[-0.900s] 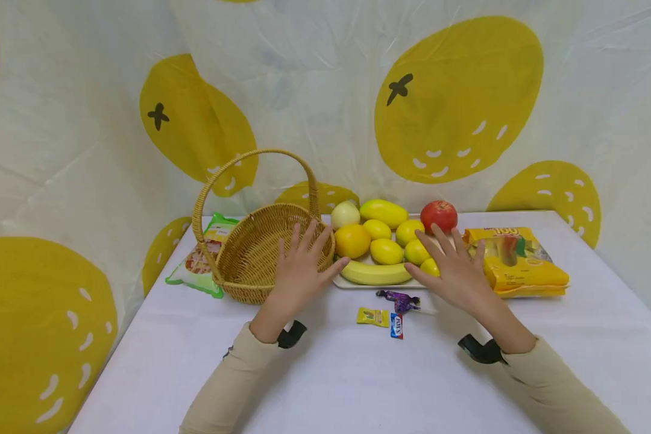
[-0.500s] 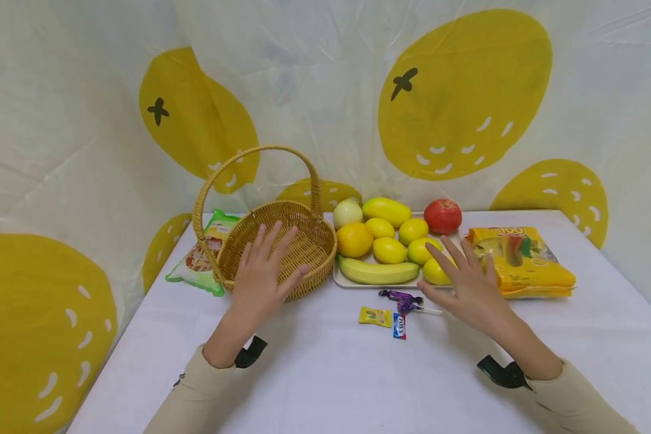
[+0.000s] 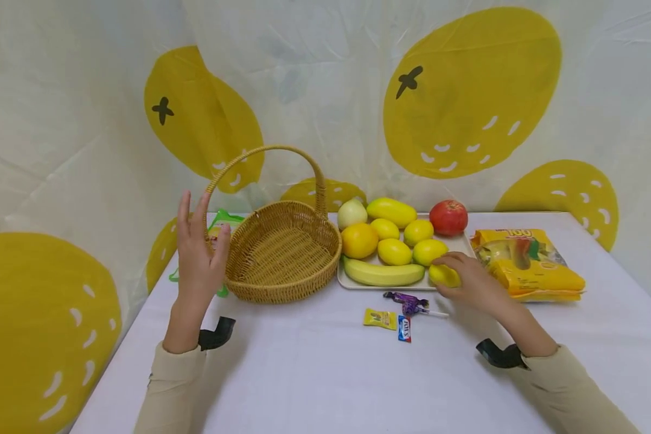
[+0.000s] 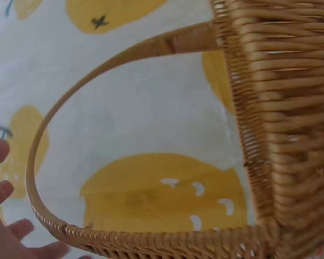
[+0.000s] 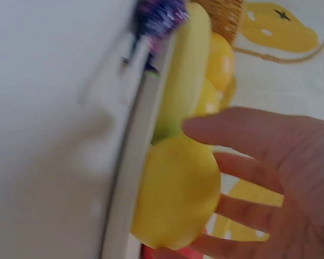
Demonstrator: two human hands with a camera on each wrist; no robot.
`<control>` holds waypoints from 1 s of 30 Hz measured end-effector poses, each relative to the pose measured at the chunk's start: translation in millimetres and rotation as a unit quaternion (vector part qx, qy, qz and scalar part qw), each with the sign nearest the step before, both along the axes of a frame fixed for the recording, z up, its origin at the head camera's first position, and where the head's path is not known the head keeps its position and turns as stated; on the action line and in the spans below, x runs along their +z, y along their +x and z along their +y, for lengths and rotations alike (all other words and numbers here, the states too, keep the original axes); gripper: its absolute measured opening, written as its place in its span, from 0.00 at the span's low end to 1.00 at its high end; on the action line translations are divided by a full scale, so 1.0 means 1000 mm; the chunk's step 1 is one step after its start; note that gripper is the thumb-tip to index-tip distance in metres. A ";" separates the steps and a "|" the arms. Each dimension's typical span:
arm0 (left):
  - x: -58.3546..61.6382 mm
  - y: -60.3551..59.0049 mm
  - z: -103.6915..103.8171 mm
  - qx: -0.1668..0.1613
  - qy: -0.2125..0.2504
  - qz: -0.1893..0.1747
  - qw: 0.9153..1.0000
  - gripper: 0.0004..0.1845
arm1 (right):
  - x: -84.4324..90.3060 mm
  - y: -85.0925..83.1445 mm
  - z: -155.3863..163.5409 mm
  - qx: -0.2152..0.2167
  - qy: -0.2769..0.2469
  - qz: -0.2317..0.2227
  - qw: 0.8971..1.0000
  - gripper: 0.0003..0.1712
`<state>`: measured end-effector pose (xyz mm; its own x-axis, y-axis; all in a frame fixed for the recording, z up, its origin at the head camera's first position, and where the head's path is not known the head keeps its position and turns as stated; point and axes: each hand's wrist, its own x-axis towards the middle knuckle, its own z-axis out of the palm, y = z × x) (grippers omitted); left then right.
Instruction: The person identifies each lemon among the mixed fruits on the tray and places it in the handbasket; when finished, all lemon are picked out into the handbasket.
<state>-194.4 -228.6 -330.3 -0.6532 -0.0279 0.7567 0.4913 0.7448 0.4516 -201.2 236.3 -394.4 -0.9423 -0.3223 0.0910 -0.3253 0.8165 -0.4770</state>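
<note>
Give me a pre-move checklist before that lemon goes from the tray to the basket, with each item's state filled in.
1. Right hand around the lemon: ok, fingers curl over it at the tray's front right corner.
2. Grip firm: cannot tell, the right wrist view is blurred.
3. Lemon lifted off the tray: not ok, it sits on the tray.
4. Basket free to receive: ok, nothing shows inside it.
5. Left hand steadying the basket: not ok, it is raised open beside the handle, not gripping.
6. Path across the banana and orange: ok, nothing stands taller between.
</note>
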 end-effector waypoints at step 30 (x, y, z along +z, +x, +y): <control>0.008 0.000 -0.025 0.059 0.087 -0.074 0.992 0.21 | -0.012 -0.014 0.016 -0.053 -0.088 -0.075 0.992 0.38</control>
